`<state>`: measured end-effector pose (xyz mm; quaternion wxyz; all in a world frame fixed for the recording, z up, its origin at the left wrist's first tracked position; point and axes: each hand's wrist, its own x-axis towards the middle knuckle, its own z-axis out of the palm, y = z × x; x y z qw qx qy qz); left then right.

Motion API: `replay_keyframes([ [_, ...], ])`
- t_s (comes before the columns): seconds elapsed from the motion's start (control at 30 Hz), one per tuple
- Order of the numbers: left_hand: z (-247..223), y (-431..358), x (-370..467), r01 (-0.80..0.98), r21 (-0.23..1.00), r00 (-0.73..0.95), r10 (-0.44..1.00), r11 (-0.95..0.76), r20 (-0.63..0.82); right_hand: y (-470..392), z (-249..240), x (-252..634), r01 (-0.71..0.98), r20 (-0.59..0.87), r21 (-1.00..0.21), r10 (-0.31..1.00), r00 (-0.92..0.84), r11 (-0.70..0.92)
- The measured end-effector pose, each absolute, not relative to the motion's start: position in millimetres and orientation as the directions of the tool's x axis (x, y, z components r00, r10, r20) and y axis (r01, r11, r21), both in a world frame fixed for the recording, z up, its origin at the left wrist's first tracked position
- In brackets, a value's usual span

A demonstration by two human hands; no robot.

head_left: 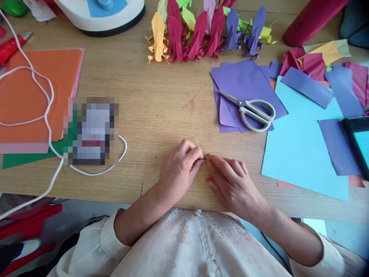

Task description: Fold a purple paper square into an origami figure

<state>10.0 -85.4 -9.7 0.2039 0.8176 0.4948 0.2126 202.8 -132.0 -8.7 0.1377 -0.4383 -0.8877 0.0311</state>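
Note:
My left hand [182, 163] and my right hand [232, 177] meet low over the table's front part, fingertips almost touching. Between them shows a tiny bit of purple folded paper [204, 157], pinched from both sides. The fingers cover most of it, so its shape is hidden. Up and right of my hands lie purple paper sheets [239, 77] with white-handled scissors [258, 114] resting on top, blades partly apart. Along the back stand several folded paper insects, among them an orange one [158, 36], a dark pink one [198, 34] and a purple one [256, 30].
At right, a light blue sheet [302, 142] lies under purple strips [307, 87], beside a dark-edged device [356, 142]. A dark red cylinder [314, 21] stands behind. At left are orange paper [37, 92], a white cable [51, 100], a pixelated object [92, 132] and a red cutter [11, 48].

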Motion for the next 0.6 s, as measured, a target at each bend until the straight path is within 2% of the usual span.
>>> replay_keyframes([
  [0.27, 2.2, -74.9, -6.9, 0.584, 0.732, 0.509, 0.861, -0.352, 0.008, -128.1, -10.4, 205.0, 0.749, 0.243, -0.189, 0.769, -0.591, 0.636],
  [0.37, 3.4, -73.8, -6.6, 0.594, 0.729, 0.5, 0.866, -0.34, -0.004, -128.6, -10.3, 204.6, 0.756, 0.237, -0.189, 0.776, -0.585, 0.627],
  [0.6, -0.5, -78.7, 1.2, 0.674, 0.639, 0.471, 0.882, -0.371, 0.015, -129.1, -8.7, 204.6, 0.762, 0.215, -0.197, 0.786, -0.58, 0.616],
])
